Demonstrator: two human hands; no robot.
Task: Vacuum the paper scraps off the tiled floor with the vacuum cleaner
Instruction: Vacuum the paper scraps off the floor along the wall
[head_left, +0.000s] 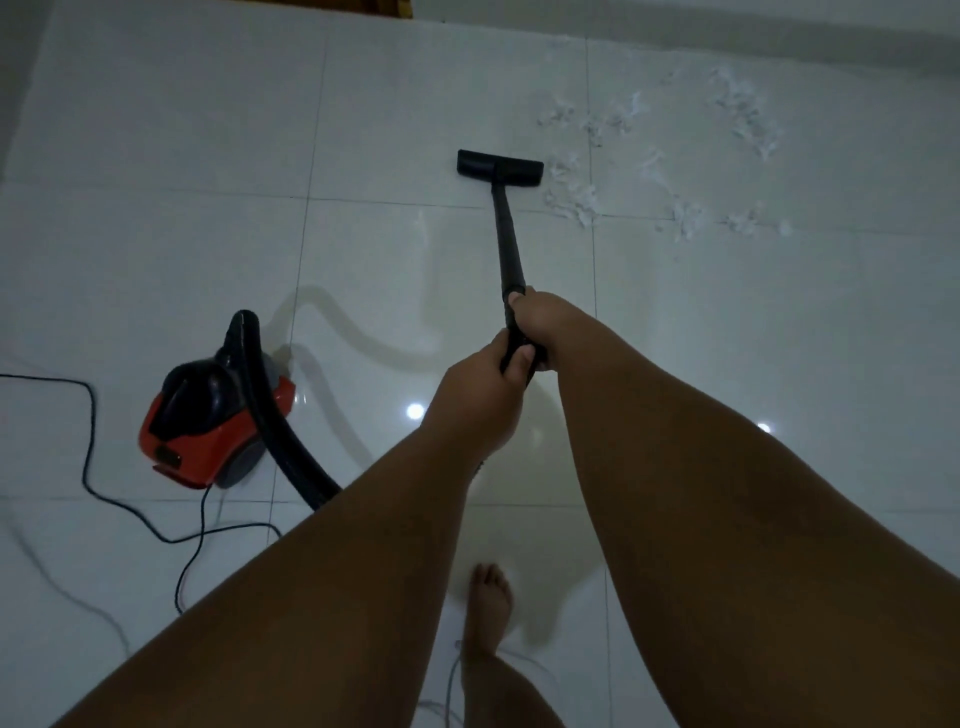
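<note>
At nine o'clock in the head view, a black power cord (91, 457) snakes across the white tiled floor (171, 130) to a red and black canister vacuum cleaner (213, 415), which sits at about eight o'clock. A black ribbed hose (280, 431) loops out of its top and runs toward the person's arms. Near the centre, the left hand (485, 392) is wrapped around the lower end of the black wand (503, 234), and the right hand (537, 325) is closed on it just above, so both grips are pressed tight around the tube. The wand reaches up toward twelve o'clock, where the flat floor nozzle (500, 167) lies on the tiles. A bare foot (488, 613) stands at six o'clock.

The paper scraps (670, 156) lie scattered from one to two o'clock, the nearest bits just beside the nozzle's right end, the rest spread toward the far wall. Most of the litter appears not yet collected.

To do this sweep well, the person should probably slide the nozzle rightward in slow, overlapping passes, keeping it flat on the tile so suction holds, and approach the light scraps gently so they are not pushed or blown ahead. Keeping hose and cord clear of the foot would help too.

No brand name, label or writing can be read on the machine.
</note>
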